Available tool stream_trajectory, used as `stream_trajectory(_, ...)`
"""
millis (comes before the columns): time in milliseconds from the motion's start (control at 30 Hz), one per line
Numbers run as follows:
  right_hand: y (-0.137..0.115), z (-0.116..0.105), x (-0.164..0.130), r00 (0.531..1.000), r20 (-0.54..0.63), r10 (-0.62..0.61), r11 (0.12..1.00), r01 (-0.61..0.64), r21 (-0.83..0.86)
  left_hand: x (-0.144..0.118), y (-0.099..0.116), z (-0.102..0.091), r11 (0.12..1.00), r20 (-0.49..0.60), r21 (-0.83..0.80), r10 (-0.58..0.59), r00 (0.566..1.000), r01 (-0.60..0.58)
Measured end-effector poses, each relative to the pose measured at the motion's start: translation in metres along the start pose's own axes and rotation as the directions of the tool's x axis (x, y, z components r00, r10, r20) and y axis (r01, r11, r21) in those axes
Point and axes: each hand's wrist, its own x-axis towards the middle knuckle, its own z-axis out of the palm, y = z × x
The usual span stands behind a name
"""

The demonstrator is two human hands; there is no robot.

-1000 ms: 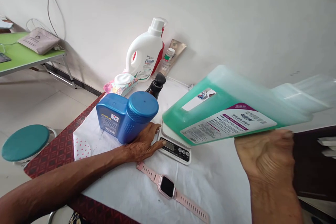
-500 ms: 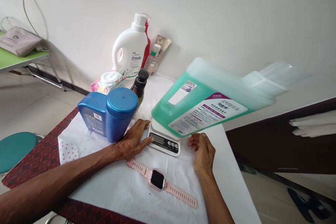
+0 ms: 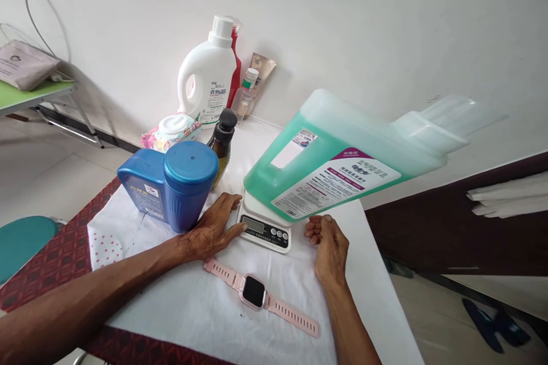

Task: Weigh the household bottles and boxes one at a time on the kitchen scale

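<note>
Since a second ago, our right hand (image 3: 331,251) has drawn in toward the scale (image 3: 265,234). Left of the scale stands a blue bottle (image 3: 182,182), then our spread left hand (image 3: 215,228), gripping nothing, touching the scale's edge. On the scale, the green bottle (image 3: 334,162) slants lengthwise up rightward; our half-curled, seemingly empty right hand looks nearer.

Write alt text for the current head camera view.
A large translucent plastic jug of green liquid rests on a flat white digital scale, a person's left hand at its left edge, right hand to its right. A pink square smartwatch lies in front.
</note>
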Motion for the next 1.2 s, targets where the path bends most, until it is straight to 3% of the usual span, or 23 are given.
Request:
stream_trajectory(367,-0.001,-0.003,-0.001,1.0,0.013,-0.028,0.994,0.026,0.11,0.0,0.0,0.0,1.0,-0.001,0.001,-0.004,1.0,0.004)
stream_trajectory(500,-0.031,0.003,0.001,0.982,0.06,-0.18,0.966,0.165,0.2,0.001,0.0,0.001,1.0,0.009,-0.002,-0.009,1.0,0.009)
stream_trajectory(600,-0.058,0.012,0.013,0.927,0.139,-0.348,0.923,0.312,0.226,0.001,0.0,0.001,1.0,0.006,-0.004,-0.022,1.0,0.022)
stream_trajectory(667,-0.071,0.018,0.025,0.909,0.167,-0.382,0.912,0.342,0.226,0.002,0.001,0.001,0.999,0.01,-0.003,-0.036,0.999,0.036)
stream_trajectory(833,-0.08,0.03,0.046,0.937,0.16,-0.31,0.942,0.281,0.183,0.004,0.005,-0.001,0.998,0.029,-0.007,-0.06,0.998,0.061)
stream_trajectory(1200,-0.097,0.04,0.042,0.963,0.008,-0.269,0.904,0.25,0.346,0.005,0.0,0.002,0.999,0.01,-0.006,-0.051,0.999,0.051)
